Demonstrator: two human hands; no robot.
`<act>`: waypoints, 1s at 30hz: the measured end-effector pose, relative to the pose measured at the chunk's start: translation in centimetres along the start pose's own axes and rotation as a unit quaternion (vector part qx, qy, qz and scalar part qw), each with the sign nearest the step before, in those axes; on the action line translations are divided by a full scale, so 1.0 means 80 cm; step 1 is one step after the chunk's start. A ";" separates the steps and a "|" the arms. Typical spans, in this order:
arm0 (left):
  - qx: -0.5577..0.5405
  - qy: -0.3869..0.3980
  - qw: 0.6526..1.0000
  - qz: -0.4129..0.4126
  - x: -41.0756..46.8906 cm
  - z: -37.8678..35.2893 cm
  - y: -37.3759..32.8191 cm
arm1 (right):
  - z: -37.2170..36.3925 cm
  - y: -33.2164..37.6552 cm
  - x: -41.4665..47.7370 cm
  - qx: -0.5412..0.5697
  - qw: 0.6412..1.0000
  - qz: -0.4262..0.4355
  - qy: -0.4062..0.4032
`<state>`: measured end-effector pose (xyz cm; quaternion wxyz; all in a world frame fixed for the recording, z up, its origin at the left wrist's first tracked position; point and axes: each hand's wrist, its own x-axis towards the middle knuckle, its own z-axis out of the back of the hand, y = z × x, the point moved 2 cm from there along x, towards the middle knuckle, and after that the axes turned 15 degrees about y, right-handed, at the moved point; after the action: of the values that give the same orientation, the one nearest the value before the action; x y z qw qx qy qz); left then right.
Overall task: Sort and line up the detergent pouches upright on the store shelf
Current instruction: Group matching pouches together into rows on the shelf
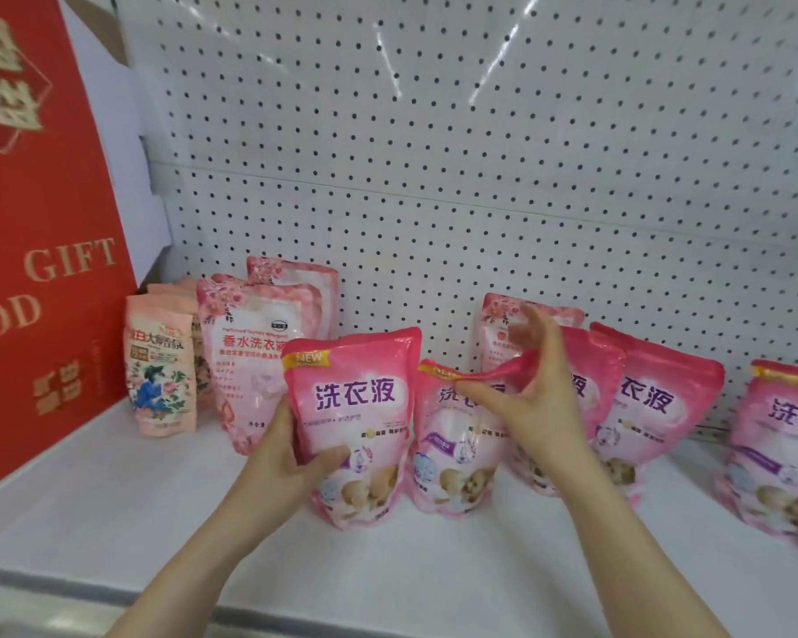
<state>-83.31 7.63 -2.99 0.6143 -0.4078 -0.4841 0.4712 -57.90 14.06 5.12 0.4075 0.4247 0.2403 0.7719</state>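
Two bare forearms rise from the lower edge toward the front row. On the left hand (291, 458), the fingers (332, 455) are clamped on the lower left side of the first pouch (360, 407), thumb across its face, holding it upright on the shelf (111, 499). The right hand (540, 407) pinches the slumped top flap of the second pouch (452, 444) just beside it; its other fingers are splayed and blurred.

These look like soft, liquid-filled bags: hefty, glossy, probably slippery, and sagging wherever unsupported. The low sides or the stiffer top seal seem the best holds.

More pink pouches (655, 407) stand to the right, the last cut off by the frame. The pale floral pouches (249, 361) behind overlap, so their count is unclear. The print on the peach packets (157, 361) beside the red gift box (42, 223) is hard to read.
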 end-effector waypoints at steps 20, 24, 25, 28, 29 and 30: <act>-0.022 -0.029 0.999 0.027 0.012 -0.002 0.000 | -0.059 -0.021 0.228 -0.269 0.945 0.009 0.186; -0.021 -0.027 0.999 0.024 0.011 -0.003 0.003 | -0.066 -0.021 0.234 -0.291 0.938 0.042 0.183; -0.022 -0.026 0.999 0.022 0.011 -0.003 0.003 | -0.066 -0.022 0.236 -0.284 0.942 0.042 0.172; -0.024 -0.027 0.999 0.014 0.013 -0.006 0.001 | -0.064 -0.026 0.246 -0.286 0.948 0.020 0.137; -0.024 -0.025 0.999 0.012 0.014 -0.007 0.000 | -0.064 -0.026 0.247 -0.291 0.947 0.015 0.133; -0.026 -0.021 0.999 0.011 0.014 -0.008 -0.001 | -0.065 -0.026 0.249 -0.300 0.945 0.015 0.131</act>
<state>-82.57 8.69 -2.80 0.5883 -0.4188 -0.5043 0.4735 -67.57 31.70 10.03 0.4692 0.1814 0.0426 0.8632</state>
